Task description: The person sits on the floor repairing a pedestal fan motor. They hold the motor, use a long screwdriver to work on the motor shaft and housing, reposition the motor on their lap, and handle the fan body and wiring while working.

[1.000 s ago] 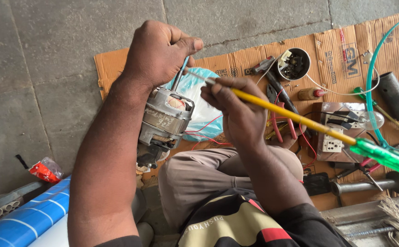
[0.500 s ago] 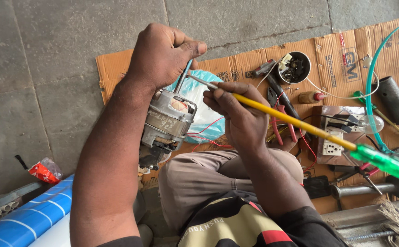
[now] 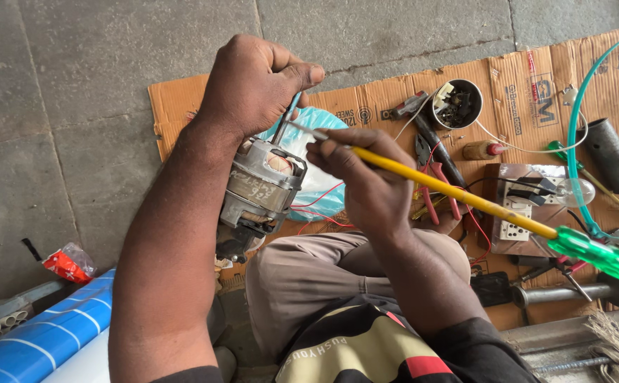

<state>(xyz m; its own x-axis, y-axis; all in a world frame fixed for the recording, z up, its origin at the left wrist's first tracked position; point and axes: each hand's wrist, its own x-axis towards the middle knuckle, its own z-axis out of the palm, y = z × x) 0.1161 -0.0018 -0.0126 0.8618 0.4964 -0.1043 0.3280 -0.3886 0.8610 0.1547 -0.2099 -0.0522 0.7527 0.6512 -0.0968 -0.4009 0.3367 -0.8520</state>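
The left hand (image 3: 252, 89) has its grip pressed together around the shaft (image 3: 286, 120) of a small motor (image 3: 260, 188), holding it up over the lap and above a cardboard sheet (image 3: 181, 106) spread on the floor. The right hand (image 3: 366, 177) pinches the yellow shank of a long screwdriver (image 3: 465, 195) between thumb and fingers, well forward of its green handle, with the metal tip laid against the shaft just below the left fist. The motor is already out of whatever housed it: its metal casing is bare, red wires (image 3: 320, 206) trail loose from it, and a blue plastic bag (image 3: 316, 163) lies behind it. The casing looks closed at this end, so I judge the work to be somewhere in the middle, with the shaft end being picked at and the body not yet opened. Much seems left, since tools lie ready on the cardboard: red pliers (image 3: 433, 188), a round tin (image 3: 457, 104) of small parts, a socket board (image 3: 518, 209) and a bulb (image 3: 575, 191).
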